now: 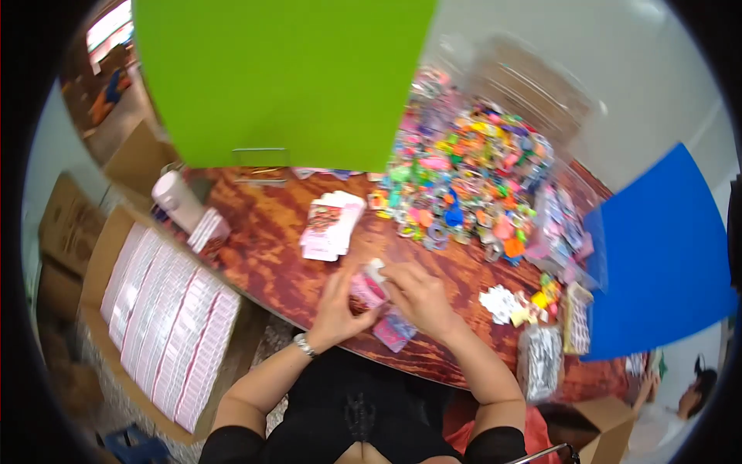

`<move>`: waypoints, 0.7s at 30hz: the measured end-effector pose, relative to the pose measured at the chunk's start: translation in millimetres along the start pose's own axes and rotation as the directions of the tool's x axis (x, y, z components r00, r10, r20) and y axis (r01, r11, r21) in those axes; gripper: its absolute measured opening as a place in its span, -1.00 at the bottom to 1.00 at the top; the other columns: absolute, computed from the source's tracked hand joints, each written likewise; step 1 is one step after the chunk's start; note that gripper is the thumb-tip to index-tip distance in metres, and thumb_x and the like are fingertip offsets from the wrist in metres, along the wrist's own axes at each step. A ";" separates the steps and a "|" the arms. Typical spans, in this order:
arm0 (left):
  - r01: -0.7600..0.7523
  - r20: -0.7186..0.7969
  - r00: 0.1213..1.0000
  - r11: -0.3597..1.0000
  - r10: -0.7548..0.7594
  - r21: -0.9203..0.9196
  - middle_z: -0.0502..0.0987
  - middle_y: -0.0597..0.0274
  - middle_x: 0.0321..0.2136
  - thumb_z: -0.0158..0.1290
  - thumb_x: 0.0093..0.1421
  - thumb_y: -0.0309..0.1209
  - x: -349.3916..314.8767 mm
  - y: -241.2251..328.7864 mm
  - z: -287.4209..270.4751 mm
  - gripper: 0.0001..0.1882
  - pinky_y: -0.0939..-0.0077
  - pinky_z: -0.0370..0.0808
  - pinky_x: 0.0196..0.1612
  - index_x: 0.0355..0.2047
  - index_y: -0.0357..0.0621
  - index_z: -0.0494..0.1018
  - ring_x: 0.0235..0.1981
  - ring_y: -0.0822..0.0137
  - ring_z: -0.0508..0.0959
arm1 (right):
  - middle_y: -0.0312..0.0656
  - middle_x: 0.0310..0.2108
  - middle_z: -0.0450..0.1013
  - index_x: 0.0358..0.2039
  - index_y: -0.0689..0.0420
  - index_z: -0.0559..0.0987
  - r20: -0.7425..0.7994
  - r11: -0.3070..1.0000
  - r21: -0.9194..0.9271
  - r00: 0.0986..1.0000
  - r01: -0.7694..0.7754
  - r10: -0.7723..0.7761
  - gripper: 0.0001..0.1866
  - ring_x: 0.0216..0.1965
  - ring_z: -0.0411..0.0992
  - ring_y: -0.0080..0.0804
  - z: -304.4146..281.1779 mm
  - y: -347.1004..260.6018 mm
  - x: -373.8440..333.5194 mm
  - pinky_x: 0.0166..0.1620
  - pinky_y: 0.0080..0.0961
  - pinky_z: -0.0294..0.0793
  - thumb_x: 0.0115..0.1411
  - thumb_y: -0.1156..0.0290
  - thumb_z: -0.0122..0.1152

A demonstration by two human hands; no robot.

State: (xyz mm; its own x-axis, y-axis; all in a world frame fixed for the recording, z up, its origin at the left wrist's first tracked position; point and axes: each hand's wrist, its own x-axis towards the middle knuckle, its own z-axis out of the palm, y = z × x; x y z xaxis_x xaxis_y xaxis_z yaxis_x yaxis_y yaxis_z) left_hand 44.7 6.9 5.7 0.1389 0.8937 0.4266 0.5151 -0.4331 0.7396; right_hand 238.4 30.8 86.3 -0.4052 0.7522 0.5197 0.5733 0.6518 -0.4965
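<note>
Near the table's front edge, my left hand is wrapped round a small pink carton. A white flap stands up at the carton's far end. My right hand is at the carton's right side, its thumb and fingers pinched at the flap and rim; whether anything small is between them is hidden. Just below the hands lies a pink and purple packet. Beyond them rests a stack of flat pink and white cartons.
Small colourful trinkets heap across the back right. Left of the table, a large cardboard box holds rows of packed cartons. A pink bottle stands at the back left. A silver-wrapped block and white pieces lie right.
</note>
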 end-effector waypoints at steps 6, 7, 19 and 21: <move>0.110 0.033 0.994 0.971 -0.106 -0.214 0.44 0.08 0.05 0.36 0.05 -0.42 -2.5 -17.5 -8.4 -0.15 0.38 0.48 0.07 0.31 -0.29 0.20 0.04 0.30 0.50 | -0.05 -0.20 0.60 -0.14 0.20 0.62 -0.149 0.999 -0.048 0.989 -0.007 -0.001 -0.75 -0.13 0.58 -0.09 -11.5 14.1 -35.2 -0.06 -0.23 0.58 0.14 0.53 0.34; 0.120 0.054 0.992 0.963 -0.110 -0.241 0.44 0.09 0.06 0.35 0.06 -0.43 -2.0 -17.7 -6.3 -0.15 0.40 0.49 0.06 0.31 -0.29 0.19 0.04 0.32 0.51 | -0.05 -0.20 0.60 -0.14 0.20 0.62 -0.159 0.997 -0.069 0.987 -0.023 0.012 -0.75 -0.13 0.58 -0.09 -19.7 30.6 -47.8 -0.06 -0.23 0.58 0.14 0.53 0.34; 0.100 0.084 0.993 0.982 -0.088 -0.158 0.45 -0.08 -0.02 0.43 -0.05 -0.34 -7.5 -18.1 0.0 -0.12 0.20 0.48 0.06 0.24 -0.35 0.26 0.01 0.01 0.52 | -0.01 -0.33 0.61 -0.04 0.31 0.54 -0.225 0.009 -0.961 0.798 -0.277 0.559 -0.68 0.00 0.48 -0.14 -81.5 129.0 -187.2 0.16 0.00 0.37 0.25 0.43 0.05; 0.090 0.081 0.994 0.981 -0.077 -0.174 0.45 -0.08 -0.02 0.43 -0.05 -0.34 -5.7 -12.4 1.3 -0.12 0.20 0.48 0.05 0.24 -0.34 0.27 0.00 0.00 0.52 | -0.01 -0.32 0.62 -0.03 0.29 0.55 -0.227 0.044 -0.950 0.779 -0.311 0.584 -0.67 -0.02 0.50 -0.16 -84.2 130.1 -185.1 0.22 0.03 0.30 0.25 0.42 0.05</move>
State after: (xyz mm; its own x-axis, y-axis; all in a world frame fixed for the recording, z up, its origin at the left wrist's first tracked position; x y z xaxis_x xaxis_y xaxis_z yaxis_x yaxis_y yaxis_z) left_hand 38.5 7.3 -6.6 0.1669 0.9308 0.3251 0.3706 -0.3648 0.8542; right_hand 448.0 -31.8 -15.9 0.1814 0.9448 0.2728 0.8275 -0.2965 0.4768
